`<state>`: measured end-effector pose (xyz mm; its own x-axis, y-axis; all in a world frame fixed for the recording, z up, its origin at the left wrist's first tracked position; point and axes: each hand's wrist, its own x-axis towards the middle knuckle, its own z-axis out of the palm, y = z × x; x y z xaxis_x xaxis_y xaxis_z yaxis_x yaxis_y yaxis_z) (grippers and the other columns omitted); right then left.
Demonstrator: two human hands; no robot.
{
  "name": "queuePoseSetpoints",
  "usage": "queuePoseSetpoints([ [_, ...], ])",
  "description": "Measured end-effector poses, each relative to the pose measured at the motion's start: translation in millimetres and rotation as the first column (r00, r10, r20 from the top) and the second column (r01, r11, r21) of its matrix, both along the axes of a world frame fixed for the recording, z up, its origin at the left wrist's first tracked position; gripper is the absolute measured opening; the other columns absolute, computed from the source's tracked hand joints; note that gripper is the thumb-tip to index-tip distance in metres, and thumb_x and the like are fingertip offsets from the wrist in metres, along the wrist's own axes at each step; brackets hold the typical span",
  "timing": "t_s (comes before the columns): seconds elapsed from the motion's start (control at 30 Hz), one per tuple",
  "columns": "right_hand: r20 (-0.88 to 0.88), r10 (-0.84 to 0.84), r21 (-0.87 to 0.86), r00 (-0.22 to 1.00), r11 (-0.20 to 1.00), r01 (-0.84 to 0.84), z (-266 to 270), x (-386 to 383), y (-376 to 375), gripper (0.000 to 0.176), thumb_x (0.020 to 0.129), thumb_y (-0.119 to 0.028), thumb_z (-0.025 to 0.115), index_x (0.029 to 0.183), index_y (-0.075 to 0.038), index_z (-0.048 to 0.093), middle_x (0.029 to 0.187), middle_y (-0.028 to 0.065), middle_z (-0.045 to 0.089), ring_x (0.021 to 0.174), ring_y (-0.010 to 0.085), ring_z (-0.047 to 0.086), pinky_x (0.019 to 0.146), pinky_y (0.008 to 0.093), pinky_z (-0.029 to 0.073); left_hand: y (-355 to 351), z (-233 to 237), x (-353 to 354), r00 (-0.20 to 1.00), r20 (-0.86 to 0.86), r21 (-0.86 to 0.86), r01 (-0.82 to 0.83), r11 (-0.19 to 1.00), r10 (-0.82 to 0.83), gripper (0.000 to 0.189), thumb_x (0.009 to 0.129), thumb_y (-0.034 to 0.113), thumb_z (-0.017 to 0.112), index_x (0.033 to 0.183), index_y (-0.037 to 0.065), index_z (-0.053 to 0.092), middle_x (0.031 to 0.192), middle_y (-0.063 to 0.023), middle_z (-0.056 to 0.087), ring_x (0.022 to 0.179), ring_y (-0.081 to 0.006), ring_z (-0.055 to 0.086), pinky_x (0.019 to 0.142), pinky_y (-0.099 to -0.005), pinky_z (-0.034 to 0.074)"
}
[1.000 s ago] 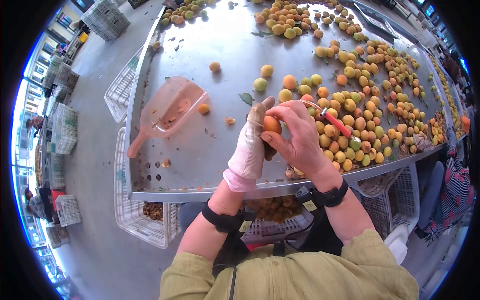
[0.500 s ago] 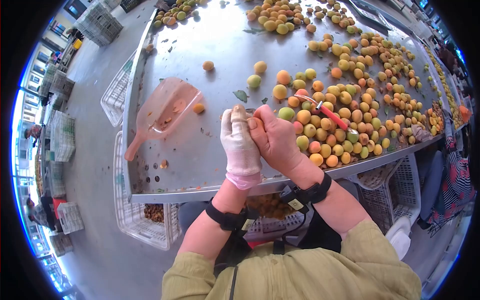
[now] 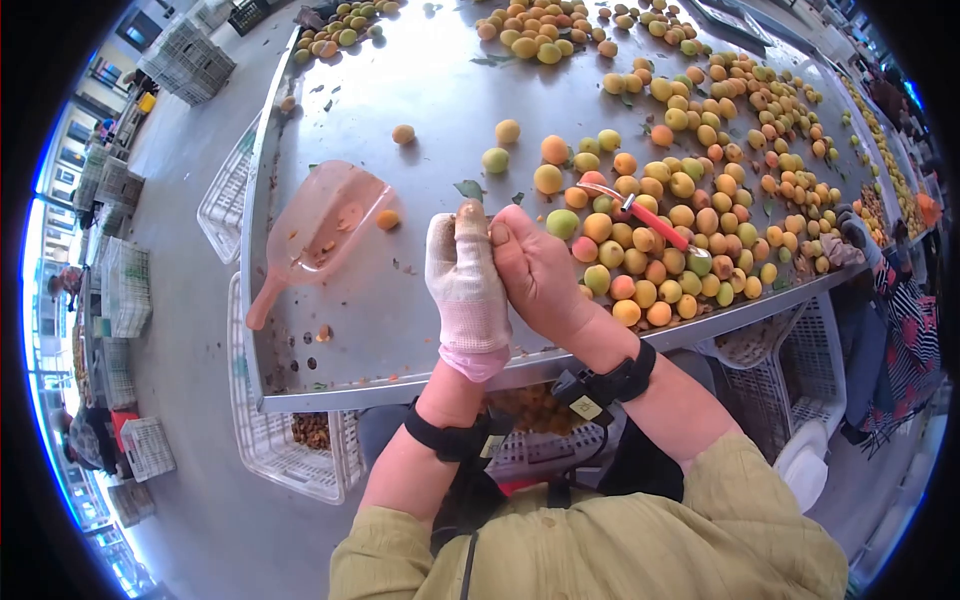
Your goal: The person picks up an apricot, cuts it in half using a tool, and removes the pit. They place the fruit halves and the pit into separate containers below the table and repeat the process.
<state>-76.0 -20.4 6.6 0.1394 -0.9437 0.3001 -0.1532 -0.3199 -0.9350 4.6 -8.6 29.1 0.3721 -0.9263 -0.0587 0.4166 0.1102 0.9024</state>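
Small round fruits (image 3: 626, 313) look light, but their skin asks for care

In the head view, the gloved left hand (image 3: 468, 265) and the bare right hand (image 3: 538, 275) are pressed together above the metal table (image 3: 375, 335). The fingers of both are curled in, and the right thumb pushes toward the glove. Whether a fruit is closed between them I cannot tell, because the fingers hide this place.

The fruits that I can see lie in a loose heap beside the right hand, yellow, orange and some green. A few others sit apart, beyond the hands.

I judge that each fruit is light and rolls easily. The orange ones are probably softer, and the green ones firmer. A hard pinch can bruise the flesh or break the thin skin, and juice would make it slippery. The good hold is around the widest part, with the soft pads of several fingers and not with the nails. The knitted glove should give more grip than bare skin.

The peeler (image 3: 658, 223) rests on the heap; it seems stiff, and its red handle is the safe place to hold, away from the metal head. The pink scoop (image 3: 300, 235) lies at the left side, its handle toward the table edge.
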Motion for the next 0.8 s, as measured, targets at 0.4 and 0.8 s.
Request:
queuePoseSetpoints([
  [0.4, 0.540, -0.093, 0.494, 0.836, 0.840, -0.225, -3, 7, 10, 0.039, 0.098, -0.044, 0.037, 0.090, -0.009, 0.051, 0.070, -0.0029, 0.048, 0.056, 0.0096, 0.044, 0.050, 0.0259, 0.037, -12, -18, 10, 0.768, 0.636, -0.218, 0.080, 0.973, 0.079, 0.024, 0.093, 0.008, 0.056, 0.072, 0.001, 0.047, 0.067, 0.0019, 0.042, 0.063, -0.0049, 0.036, 0.053, -0.0231, 0.036],
  [0.8, 0.579, -0.166, 0.695, 0.798, 0.612, -0.377, 5, 0, 9, 0.038, 0.092, -0.055, 0.042, 0.088, -0.019, 0.051, 0.065, -0.0053, 0.045, 0.046, 0.0063, 0.037, 0.040, 0.0224, 0.025, -12, -12, 12, 0.673, 0.728, -0.288, 0.131, 0.949, 0.128, 0.022, 0.085, 0.002, 0.060, 0.067, -0.001, 0.048, 0.061, -0.0109, 0.044, 0.053, -0.0232, 0.042, 0.051, -0.0344, 0.035],
])
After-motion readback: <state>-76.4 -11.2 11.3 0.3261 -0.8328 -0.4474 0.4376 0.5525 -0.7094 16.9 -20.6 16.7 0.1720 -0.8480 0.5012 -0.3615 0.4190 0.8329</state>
